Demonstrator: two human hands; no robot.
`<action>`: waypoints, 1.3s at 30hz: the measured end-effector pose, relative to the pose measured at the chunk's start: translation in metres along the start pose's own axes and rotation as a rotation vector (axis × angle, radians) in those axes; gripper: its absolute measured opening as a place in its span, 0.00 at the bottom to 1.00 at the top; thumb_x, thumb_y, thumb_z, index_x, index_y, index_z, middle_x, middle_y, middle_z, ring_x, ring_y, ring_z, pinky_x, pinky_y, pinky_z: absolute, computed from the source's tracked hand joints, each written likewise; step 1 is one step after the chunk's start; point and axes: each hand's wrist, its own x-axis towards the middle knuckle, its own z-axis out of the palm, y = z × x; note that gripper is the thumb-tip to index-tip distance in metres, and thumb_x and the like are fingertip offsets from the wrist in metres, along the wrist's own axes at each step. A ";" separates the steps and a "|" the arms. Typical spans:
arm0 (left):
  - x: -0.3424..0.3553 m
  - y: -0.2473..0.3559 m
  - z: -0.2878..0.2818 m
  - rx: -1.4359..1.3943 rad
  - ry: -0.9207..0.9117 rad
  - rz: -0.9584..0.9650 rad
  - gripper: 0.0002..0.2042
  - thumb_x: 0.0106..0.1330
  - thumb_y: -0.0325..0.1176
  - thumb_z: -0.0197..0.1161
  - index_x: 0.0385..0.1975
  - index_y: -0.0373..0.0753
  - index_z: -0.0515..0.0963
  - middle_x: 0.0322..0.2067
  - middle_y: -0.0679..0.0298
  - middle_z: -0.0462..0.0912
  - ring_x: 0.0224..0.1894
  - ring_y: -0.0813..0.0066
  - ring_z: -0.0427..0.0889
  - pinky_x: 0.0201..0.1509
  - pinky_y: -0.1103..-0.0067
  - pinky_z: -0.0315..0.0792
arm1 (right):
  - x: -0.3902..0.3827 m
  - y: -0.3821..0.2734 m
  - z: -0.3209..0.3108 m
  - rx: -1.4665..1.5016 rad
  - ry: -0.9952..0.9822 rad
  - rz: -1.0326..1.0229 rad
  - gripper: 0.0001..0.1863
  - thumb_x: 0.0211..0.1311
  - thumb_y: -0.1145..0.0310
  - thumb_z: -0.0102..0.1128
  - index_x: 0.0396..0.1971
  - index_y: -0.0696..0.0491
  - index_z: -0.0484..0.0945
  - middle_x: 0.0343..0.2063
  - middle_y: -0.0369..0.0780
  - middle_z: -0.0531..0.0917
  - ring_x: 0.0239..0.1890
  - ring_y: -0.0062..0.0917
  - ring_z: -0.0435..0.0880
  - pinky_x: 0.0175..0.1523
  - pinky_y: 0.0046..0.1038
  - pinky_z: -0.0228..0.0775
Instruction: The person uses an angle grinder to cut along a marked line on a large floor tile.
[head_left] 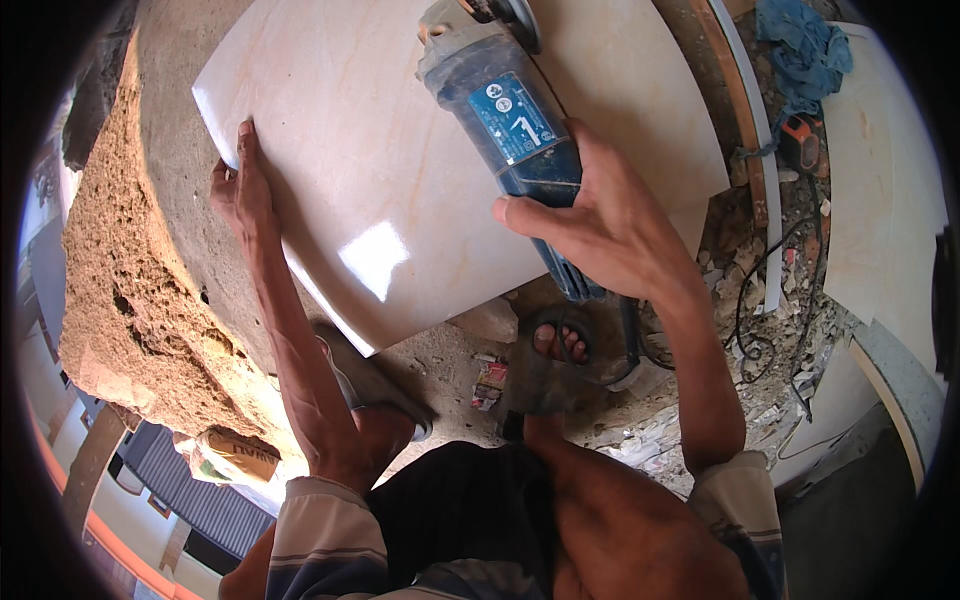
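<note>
Nearest: black shorts (460,500), then sandals (528,392) on the ground. Just beyond, grinder (510,130) hung over the near part of a large pale tile (330,170); right hand (612,215) was clamped round its body, thumb on one side. Left hand (245,195) was clamped on the tile's left edge. Progress, as a judgement: tile steadied and grinder gripped, so set-up looked done; no finished cut line showed across the visible face, so cutting seemed mostly left, but the part by the disc (524,22) was partly hidden. Couldn't tell if the disc touched the tile or was spinning. Grinder's long axis ran away from the person, leaning left; disc end pointed away, tail back toward the feet. Tile's far edge was out of view, so its long axis was unclear. To the right: rubble (735,255) with a black cable (740,335) looping over it, a wooden strip (742,120), another pale tile (885,190), and farthest, a blue cloth (800,55).
</note>
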 end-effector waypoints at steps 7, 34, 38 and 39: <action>0.003 -0.002 0.003 -0.018 0.029 -0.010 0.45 0.63 0.63 0.76 0.58 0.19 0.77 0.42 0.43 0.90 0.42 0.53 0.90 0.47 0.57 0.86 | -0.009 -0.001 -0.001 -0.040 0.051 -0.042 0.33 0.53 0.51 0.75 0.45 0.66 0.77 0.26 0.48 0.84 0.28 0.37 0.86 0.40 0.39 0.80; -0.055 -0.059 -0.046 -0.632 -0.494 -0.212 0.43 0.76 0.59 0.64 0.79 0.34 0.60 0.73 0.44 0.69 0.71 0.53 0.76 0.74 0.61 0.75 | -0.018 0.000 -0.004 -0.074 -0.027 0.042 0.37 0.55 0.51 0.77 0.55 0.64 0.76 0.36 0.47 0.86 0.36 0.33 0.87 0.45 0.37 0.82; -0.054 -0.057 -0.036 -0.586 -0.415 -0.152 0.38 0.74 0.56 0.68 0.73 0.34 0.69 0.64 0.48 0.78 0.64 0.57 0.82 0.66 0.64 0.82 | -0.021 0.006 -0.001 -0.026 0.031 -0.009 0.35 0.51 0.49 0.74 0.47 0.64 0.78 0.29 0.50 0.85 0.31 0.38 0.87 0.42 0.40 0.80; -0.054 -0.056 -0.036 -0.599 -0.414 -0.139 0.37 0.74 0.55 0.68 0.72 0.33 0.71 0.63 0.48 0.79 0.62 0.58 0.83 0.65 0.65 0.83 | -0.021 0.006 -0.001 -0.042 0.033 -0.011 0.35 0.51 0.49 0.74 0.48 0.65 0.78 0.28 0.50 0.85 0.31 0.38 0.87 0.42 0.40 0.80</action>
